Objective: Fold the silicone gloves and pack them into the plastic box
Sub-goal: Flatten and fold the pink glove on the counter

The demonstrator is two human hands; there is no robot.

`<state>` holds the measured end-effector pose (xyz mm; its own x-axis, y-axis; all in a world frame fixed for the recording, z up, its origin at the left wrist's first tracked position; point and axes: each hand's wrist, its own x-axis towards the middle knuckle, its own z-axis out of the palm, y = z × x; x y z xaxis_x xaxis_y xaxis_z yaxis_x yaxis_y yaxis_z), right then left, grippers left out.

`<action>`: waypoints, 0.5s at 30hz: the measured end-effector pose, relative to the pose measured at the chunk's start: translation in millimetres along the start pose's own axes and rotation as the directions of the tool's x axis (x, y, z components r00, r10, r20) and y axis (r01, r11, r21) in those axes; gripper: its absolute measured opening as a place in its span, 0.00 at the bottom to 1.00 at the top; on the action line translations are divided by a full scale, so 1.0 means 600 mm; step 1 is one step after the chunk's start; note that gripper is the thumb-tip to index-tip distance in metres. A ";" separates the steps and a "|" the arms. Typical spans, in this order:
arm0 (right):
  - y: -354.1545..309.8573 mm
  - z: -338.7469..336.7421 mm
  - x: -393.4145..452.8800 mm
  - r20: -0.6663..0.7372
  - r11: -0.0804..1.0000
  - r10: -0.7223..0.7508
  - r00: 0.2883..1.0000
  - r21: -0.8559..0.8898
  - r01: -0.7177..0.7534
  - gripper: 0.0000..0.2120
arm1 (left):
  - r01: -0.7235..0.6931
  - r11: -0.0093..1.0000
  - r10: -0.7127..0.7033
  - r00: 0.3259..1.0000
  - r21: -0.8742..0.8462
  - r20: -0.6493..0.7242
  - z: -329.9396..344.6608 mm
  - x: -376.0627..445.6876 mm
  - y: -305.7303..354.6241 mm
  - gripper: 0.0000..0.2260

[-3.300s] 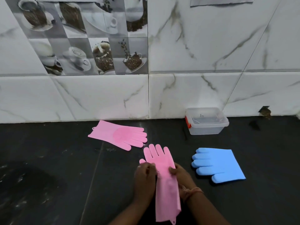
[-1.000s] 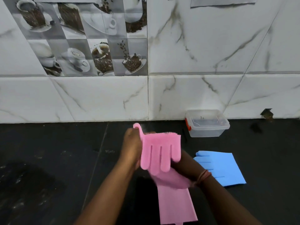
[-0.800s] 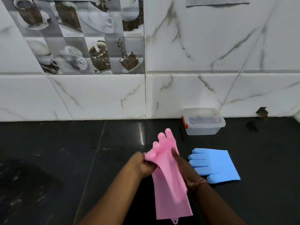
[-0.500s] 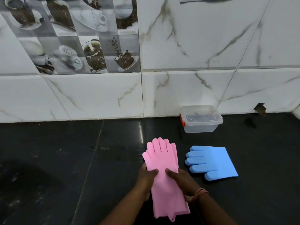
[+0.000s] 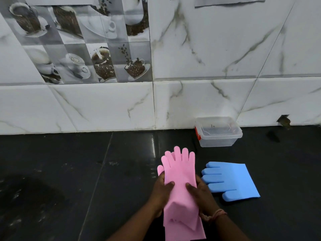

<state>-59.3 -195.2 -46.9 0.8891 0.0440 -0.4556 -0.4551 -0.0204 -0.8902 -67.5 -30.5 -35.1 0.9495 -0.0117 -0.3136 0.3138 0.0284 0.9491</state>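
Note:
Two pink silicone gloves (image 5: 178, 169) lie stacked on the black counter, fingers pointing to the wall, cuffs near me. My left hand (image 5: 162, 190) grips their left edge, thumb on top. My right hand (image 5: 199, 193) grips the right edge, thumb on top too. A fold or lifted layer shows near the cuffs. To the right, flat on the counter, lies a blue silicone glove (image 5: 231, 180), fingers pointing left. The clear plastic box (image 5: 218, 132) with a red latch stands by the wall, its lid on.
The black counter (image 5: 69, 171) stretches left and right of the gloves. White marble wall tiles (image 5: 208, 58) rise behind it, with a coffee-cup picture tile (image 5: 83, 46) at upper left. A small hole (image 5: 284, 120) shows in the wall at the right.
The second pink glove was picked up from the left and laid on the first. Since half a second ago both hands have stayed at the stack's edges, and the near layer has lifted slightly.

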 end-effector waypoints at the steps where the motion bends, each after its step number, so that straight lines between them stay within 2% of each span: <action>1: 0.001 -0.003 0.004 0.009 1.000 0.025 1.000 -0.012 -0.025 0.27 | 0.018 1.000 -0.018 1.000 0.007 -0.003 0.002 0.002 -0.007 0.19; 7: 0.006 -0.005 0.012 0.027 0.994 0.072 0.997 -0.082 -0.070 0.24 | 0.120 0.992 -0.113 0.987 0.050 -0.111 0.013 0.005 -0.038 0.25; 10: 0.003 -0.003 0.013 0.009 0.990 0.089 0.996 -0.114 -0.087 0.26 | 0.138 0.989 -0.130 0.984 0.060 -0.117 0.013 0.005 -0.036 0.25; 15: -0.018 0.003 0.013 -0.052 0.956 0.083 0.995 -0.278 -0.094 0.26 | 0.195 0.979 -0.182 0.965 0.052 -0.192 0.019 0.006 -0.024 0.23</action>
<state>-47.3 -192.6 -40.8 0.8495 -0.0102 -0.5275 -0.5056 -0.3014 -0.8084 -68.6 -42.5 -49.7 0.8592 0.1751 -0.4808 0.4922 -0.0263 0.8701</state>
